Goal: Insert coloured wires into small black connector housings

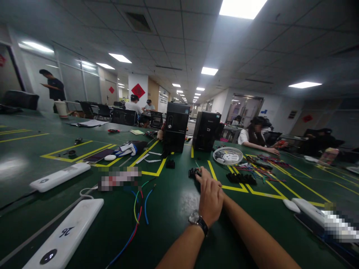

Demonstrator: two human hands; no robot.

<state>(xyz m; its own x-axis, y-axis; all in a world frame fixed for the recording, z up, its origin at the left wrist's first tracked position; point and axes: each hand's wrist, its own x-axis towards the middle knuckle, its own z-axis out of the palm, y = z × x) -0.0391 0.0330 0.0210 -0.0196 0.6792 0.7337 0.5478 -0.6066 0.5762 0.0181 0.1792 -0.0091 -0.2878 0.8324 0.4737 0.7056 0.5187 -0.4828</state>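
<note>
Ahead of me on the green table, a small black terminal block [193, 172] lies at my fingertips, with a thin pale strand rising beside it. My left hand [209, 196], wearing a watch [198, 221] at the wrist, reaches forward with its fingers bent together at the block. Behind it, my right hand [222, 191] is mostly covered, so its fingers cannot be made out. Another black block [170, 163] sits a little to the left. A row of similar black blocks [241, 178] lies to the right.
Loose coloured wires [140, 209] and white power banks [64, 235] lie left. Two black computer towers [176, 127] stand at the back. A round white basket [227, 155] and tangled wires [263, 168] are at right, near a seated person [254, 136]. Yellow tape marks the table.
</note>
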